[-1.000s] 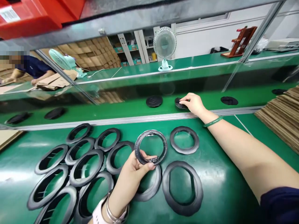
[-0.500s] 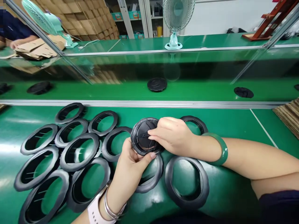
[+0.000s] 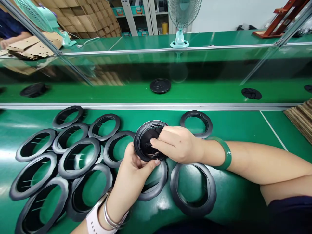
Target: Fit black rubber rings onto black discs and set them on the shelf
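Here the left hand grips a round black plastic ring frame by its lower rim, thumb pinched across the edge at about five o'clock on the frame. The right hand comes in from three o'clock and presses a black plastic disc insert into the frame's opening, its fingers curled over the insert; how far the insert is seated cannot be told. Both parts are held just above the green bench mat, near its middle.

Spread over the mat from seven to ten o'clock of the hands lie loose black oval plastic rings, overlapping one another. Another oval ring lies at five o'clock of the hands, and a smaller round black ring at one o'clock, apart from the rest.

Beyond a metal rail at twelve o'clock runs a green conveyor belt carrying a black round cap and further dark parts to either side. A mint-green desk fan stands on the far bench. A green bangle circles the right wrist; a white watch strap and silver bracelets ride the left.
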The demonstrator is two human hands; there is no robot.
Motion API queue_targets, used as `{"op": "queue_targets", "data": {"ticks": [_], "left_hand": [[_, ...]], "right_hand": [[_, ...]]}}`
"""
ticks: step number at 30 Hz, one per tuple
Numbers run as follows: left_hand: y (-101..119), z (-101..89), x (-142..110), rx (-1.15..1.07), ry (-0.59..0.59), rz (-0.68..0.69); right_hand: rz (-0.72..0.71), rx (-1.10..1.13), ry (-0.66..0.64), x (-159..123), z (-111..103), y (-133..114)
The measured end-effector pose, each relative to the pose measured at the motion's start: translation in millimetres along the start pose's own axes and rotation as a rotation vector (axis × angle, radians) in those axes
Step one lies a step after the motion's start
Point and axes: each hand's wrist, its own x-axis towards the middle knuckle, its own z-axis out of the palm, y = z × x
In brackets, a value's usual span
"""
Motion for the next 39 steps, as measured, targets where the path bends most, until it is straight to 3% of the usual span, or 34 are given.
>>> {"op": "queue_targets", "data": {"ticks": [15, 29, 32, 34, 37, 39], "left_hand": [[0, -2.6, -3, 0.055, 0.025, -0.006], [-1, -4.2, -7, 0.207, 0.049, 0.09], [-2, -4.3, -5, 0.138, 0.038, 0.074], [-1, -4.0, -3, 0.049, 0.02, 0.045], [5, -0.7, -4, -0.019, 0.058, 0.036], [10, 3.4, -7, -0.038, 0.112, 0.049]], "right_hand": [[0.229, 0.149, -0.222, 2, -4, -7], [0.229, 0.032, -0.311, 11, -6, -22], [0.204, 0.034, -0.294, 13, -8, -18], [0.226, 0.072, -0.216, 15, -12, -13], [0.428, 0.202, -0.005, 15, -14, -7], [0.645, 0.36, 0.023, 13, -9, -4]]}}
